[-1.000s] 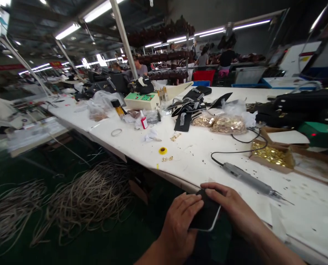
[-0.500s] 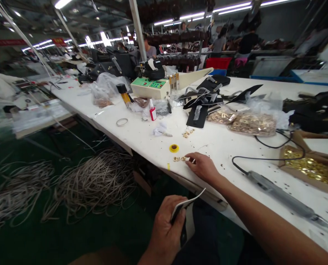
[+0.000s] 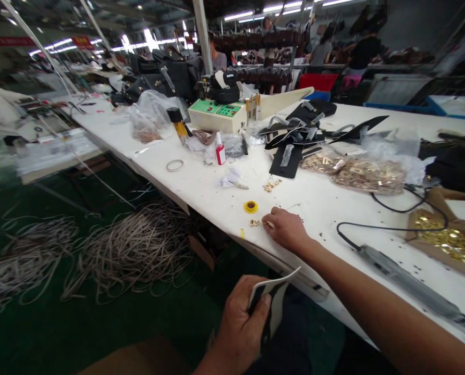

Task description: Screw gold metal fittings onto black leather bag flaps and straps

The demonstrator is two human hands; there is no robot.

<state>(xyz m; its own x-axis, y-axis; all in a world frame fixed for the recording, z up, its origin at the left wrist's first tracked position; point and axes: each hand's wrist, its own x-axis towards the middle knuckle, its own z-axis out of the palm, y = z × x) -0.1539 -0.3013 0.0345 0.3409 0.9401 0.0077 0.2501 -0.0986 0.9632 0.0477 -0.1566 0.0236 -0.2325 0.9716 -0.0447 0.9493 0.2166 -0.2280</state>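
Observation:
My left hand [image 3: 242, 317] is closed around a folded black and cream leather piece [image 3: 276, 298], held below the table's front edge. The piece's pale edge curls up to the right. Over the table, my right hand [image 3: 286, 228] has its thumb and fingers pinched together on a small gold metal fitting [image 3: 269, 224], which the fingertips partly cover. Just left of these fingertips lie a few similar gold fittings [image 3: 253, 223]. Behind them sits a yellow round spool [image 3: 251, 207] with a dark centre. More small gold pieces [image 3: 272, 185] are scattered farther back.
A grey handheld tool [image 3: 408, 284] with a cable lies right of my forearm, near a cardboard box [image 3: 431, 247] of gold parts. Behind are bagged metal parts [image 3: 369, 174], black leather pieces [image 3: 289, 161], a red bottle [image 3: 220, 151] and a green-panelled machine [image 3: 217, 117]. Cord heaps [image 3: 126, 255] cover the floor.
My right fingers have closed on a gold fitting and drawn it slightly right, away from the others. My left hand still holds the leather piece, now turned a little. The view has shifted slightly.

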